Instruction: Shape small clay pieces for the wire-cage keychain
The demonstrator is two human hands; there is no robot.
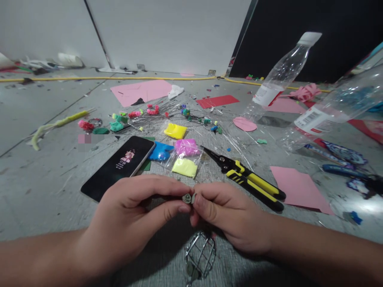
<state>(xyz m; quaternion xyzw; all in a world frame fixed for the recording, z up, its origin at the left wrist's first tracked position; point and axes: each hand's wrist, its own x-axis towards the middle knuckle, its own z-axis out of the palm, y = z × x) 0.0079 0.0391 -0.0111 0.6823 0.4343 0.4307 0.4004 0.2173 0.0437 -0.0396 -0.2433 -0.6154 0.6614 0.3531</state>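
Between the fingertips of both hands is a small grey-green clay rose (187,198), its spiral layers facing me. My left hand (143,211) pinches it from the left with thumb and forefinger. From the other side, my right hand (224,211) pinches its edge, where a petal-like piece shows at the thumb. Just below the hands lies a small silvery wire cage (201,253) with a dark grey-green lump at its lower end. Beyond the fingers are bags of soft clay: pale yellow (184,168), pink (187,147), blue (161,152) and yellow (175,130).
A phone (119,165) lies at left, black-and-yellow pliers (248,179) at right. Two clear plastic bottles (269,89) stand at the right. Farther back are pink paper (140,92), red paper (218,101), wire strands with clay pieces, and a yellow cable (119,79) along the wall.
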